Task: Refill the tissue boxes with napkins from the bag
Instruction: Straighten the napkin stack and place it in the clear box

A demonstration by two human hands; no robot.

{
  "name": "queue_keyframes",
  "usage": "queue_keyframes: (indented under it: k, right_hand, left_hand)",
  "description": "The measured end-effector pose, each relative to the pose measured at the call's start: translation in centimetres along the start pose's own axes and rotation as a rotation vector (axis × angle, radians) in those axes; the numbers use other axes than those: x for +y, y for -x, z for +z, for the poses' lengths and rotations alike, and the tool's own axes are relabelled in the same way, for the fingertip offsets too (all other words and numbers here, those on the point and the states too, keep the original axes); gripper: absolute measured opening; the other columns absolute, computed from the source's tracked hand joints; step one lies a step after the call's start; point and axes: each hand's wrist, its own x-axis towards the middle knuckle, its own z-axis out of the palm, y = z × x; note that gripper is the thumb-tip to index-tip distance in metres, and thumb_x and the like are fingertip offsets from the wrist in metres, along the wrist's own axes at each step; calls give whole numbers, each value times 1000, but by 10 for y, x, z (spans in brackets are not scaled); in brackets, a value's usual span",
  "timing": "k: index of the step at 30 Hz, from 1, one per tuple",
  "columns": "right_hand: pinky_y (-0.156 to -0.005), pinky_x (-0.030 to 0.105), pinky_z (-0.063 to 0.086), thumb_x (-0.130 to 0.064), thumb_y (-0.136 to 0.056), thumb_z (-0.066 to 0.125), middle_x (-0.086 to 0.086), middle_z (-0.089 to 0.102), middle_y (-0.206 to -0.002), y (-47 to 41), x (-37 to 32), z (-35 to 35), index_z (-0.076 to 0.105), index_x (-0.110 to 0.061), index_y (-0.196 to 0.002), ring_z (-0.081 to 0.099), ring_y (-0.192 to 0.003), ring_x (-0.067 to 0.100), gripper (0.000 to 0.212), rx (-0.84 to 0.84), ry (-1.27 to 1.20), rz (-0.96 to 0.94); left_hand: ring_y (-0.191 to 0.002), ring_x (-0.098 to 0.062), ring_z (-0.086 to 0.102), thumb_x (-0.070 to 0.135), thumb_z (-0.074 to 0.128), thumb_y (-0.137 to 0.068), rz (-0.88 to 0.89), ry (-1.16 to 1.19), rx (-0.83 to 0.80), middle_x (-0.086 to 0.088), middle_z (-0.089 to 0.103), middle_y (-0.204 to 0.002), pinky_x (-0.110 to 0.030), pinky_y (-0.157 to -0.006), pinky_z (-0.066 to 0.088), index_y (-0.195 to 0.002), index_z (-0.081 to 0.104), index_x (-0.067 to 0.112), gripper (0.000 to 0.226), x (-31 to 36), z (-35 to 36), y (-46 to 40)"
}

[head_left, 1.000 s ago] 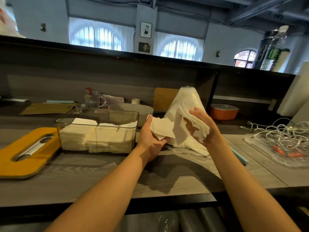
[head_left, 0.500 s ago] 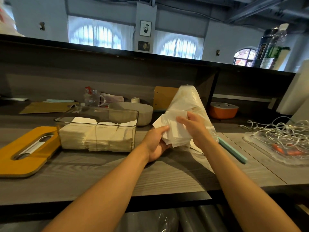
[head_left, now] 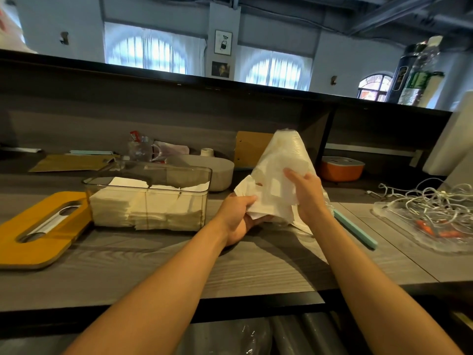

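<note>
Clear tissue box (head_left: 148,198) toward the table's (head_left: 158,262) left half, lid off, roughly half filled with cream napkin stacks standing side by side; a few loose white sheets lying on top. Yellow lid (head_left: 38,231) with its slotted opening flat on the table just beside the box's left wall, near the left edge. Translucent plastic bag (head_left: 286,155) upright at mid-table, right of the box, white napkins visible through its film. Bundle of white napkins (head_left: 271,198) at the bag's lower part, gripped from below by the left hand (head_left: 238,219), fingers curled around the bundle's lower edge. Right hand (head_left: 307,193) laid against the bundle and bag from the right, fingers spread across the paper; whether pinching or merely pressing, cannot tell. Behind the box, a grey oval tub (head_left: 220,172), contents not visible. Orange container (head_left: 341,167) with pale lid near the back edge on the right. Clear tray (head_left: 399,221) at the right edge, holding tangled white cables (head_left: 432,201). Pale blue strip (head_left: 355,233) lying on the table right of the bag.
</note>
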Motion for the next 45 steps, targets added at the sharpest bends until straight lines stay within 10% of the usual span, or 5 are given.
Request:
queue_keyframes:
  k: [4, 15, 27, 45]
  right_hand:
    - [-92, 49, 55, -22, -88, 68, 7, 65, -115, -4, -13, -17, 63, -20, -113, 63, -109, 29, 26, -196, -88, -63]
    - [-89, 29, 51, -28, -85, 73, -8, 55, -115, 2, -3, -12, 49, -33, -122, 56, -105, 13, 44, -576, 606, -82]
    - [-91, 38, 54, -28, -83, 77, 0, 60, -116, -9, 2, -8, 61, -21, -119, 59, -103, 19, 40, -248, 399, -57]
    - [-103, 48, 47, -28, -82, 77, 7, 61, -117, -12, 6, -10, 61, -22, -105, 59, -110, 29, 28, -280, 218, 251]
  left_hand:
    - [-95, -37, 63, 13, 42, -105, -65, 95, 48, -20, 63, -109, -56, -82, 51, -127, 47, 8, 23, 5, -3, 1]
    - [-93, -28, 67, 23, 46, -105, -16, -14, 59, -13, 68, -105, -46, -81, 57, -104, 58, 18, 14, 10, -3, 3]
    - [-113, -32, 63, 7, 51, -100, 99, 51, 70, -14, 64, -119, -45, -88, 56, -120, 56, 9, 20, 7, -6, -6]
    - [-102, -25, 70, 19, 67, -94, 211, -84, 260, -9, 71, -116, -41, -82, 60, -125, 61, 12, 32, 5, -12, -13]
